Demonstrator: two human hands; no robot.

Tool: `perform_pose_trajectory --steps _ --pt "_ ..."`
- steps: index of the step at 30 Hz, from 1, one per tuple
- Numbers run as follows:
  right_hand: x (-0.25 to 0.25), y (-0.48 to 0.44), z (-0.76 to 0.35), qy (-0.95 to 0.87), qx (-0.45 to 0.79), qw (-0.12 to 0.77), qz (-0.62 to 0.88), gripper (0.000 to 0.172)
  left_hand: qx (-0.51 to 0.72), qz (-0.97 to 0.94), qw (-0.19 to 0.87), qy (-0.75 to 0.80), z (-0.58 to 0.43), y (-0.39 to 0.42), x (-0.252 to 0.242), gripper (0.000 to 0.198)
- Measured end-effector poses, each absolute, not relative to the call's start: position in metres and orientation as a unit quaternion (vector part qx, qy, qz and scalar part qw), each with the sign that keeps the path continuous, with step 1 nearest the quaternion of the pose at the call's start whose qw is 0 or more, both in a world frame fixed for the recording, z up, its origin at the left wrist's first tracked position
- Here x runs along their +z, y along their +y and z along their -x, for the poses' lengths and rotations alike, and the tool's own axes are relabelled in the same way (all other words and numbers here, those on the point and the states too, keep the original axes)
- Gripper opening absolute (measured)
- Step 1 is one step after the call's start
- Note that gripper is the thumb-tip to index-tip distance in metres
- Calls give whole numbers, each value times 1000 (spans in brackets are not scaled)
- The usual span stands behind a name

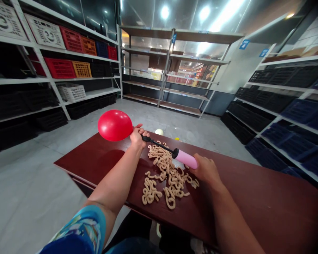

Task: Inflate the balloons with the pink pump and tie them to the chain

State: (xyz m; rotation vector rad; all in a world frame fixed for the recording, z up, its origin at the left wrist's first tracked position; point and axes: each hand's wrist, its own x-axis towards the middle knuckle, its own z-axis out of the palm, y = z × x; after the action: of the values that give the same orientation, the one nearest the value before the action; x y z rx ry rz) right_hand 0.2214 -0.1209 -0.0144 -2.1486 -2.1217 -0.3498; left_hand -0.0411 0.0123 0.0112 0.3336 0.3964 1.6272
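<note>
A round, inflated red balloon (115, 125) sits at the left end of a hand balloon pump (187, 158). My left hand (138, 137) is closed around the balloon's neck and the black end of the pump. How the neck sits on the nozzle is hidden by my fingers. The pump's thin black rod reaches out of its pink barrel. My right hand (206, 170) grips the far end of that barrel. Below the pump, a pile of beige, curly, string-like pieces (172, 176) is spread over the dark red table (243, 190).
Beyond the table's far edge a pale round object (159, 132) and a small yellow item (177, 139) show. Shelves with coloured crates (60, 68) stand on the left, dark crates (267, 102) line the right, and a metal rack (172, 63) is at the back.
</note>
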Motion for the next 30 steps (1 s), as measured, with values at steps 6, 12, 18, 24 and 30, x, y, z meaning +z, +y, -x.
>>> perform_pose_trajectory --steps 6,12,18,24,30 --pt "-15 -122 -199 -712 -148 65 683 24 678 -173 697 157 8 -10 10 11" --pt "-15 -121 -185 -708 -152 82 685 20 654 -191 714 162 -9 -24 10 10" --pt "-14 -118 -195 -711 -123 81 687 18 690 -176 678 181 17 -4 14 14" --pt "-16 -119 -224 -700 -107 68 703 17 717 -148 656 185 46 15 12 16" --pt "-18 -121 -213 -708 -143 55 689 27 706 -136 672 176 29 7 8 14"
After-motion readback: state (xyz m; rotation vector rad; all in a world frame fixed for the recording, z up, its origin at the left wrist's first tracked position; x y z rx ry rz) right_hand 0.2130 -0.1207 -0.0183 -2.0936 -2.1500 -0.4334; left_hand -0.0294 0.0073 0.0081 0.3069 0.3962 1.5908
